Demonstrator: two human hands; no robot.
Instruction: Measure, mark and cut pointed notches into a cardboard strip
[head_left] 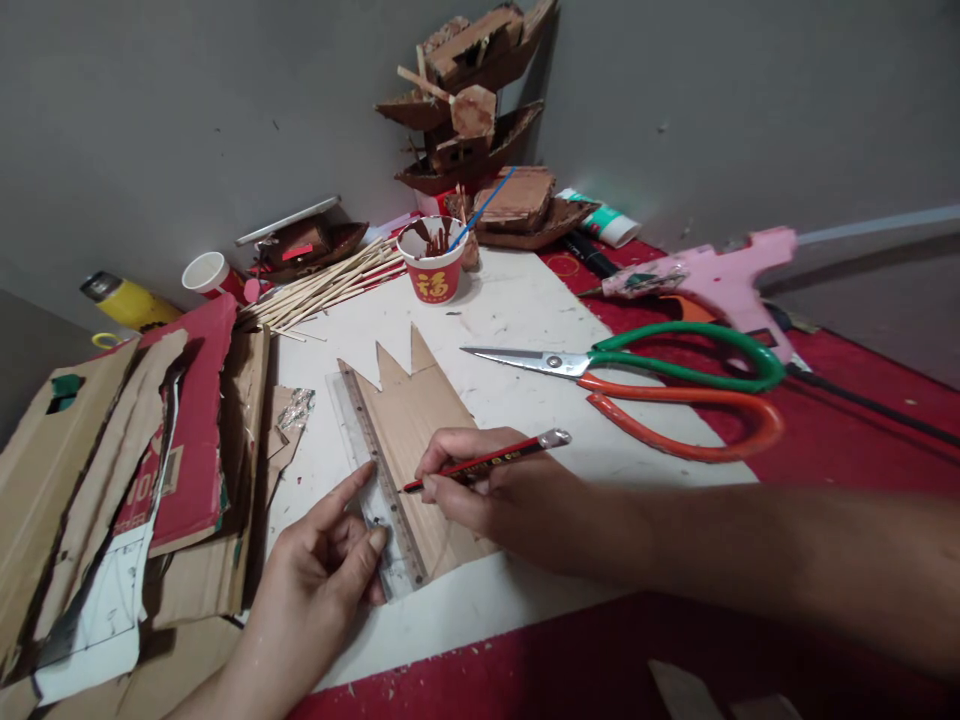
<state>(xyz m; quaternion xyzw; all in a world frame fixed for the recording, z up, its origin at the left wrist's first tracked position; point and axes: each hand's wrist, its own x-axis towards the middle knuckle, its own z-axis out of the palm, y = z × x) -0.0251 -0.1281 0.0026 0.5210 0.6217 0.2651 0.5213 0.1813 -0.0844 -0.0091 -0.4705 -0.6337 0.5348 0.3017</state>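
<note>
A piece of brown cardboard (pixel 427 420) with jagged points at its far end lies on a white sheet (pixel 517 290). Along its left side runs a clear ruler (pixel 375 475). My left hand (pixel 322 550) presses the ruler down, index finger stretched along it and thumb near its lower part. In my right hand (pixel 502 480) is a red and black pencil (pixel 502 458), its tip on the cardboard beside the ruler's edge. The palm side of my right hand rests over the cardboard and hides part of it.
Scissors (pixel 555 362) with green and orange handles lie at right, near a pink glue gun (pixel 720 275). Cardboard scraps (pixel 67 440) pile up at left. Behind stand a red paper cup (pixel 433 275), thin sticks (pixel 330 285), a yellow bottle (pixel 131 300) and cardboard boats (pixel 480 140).
</note>
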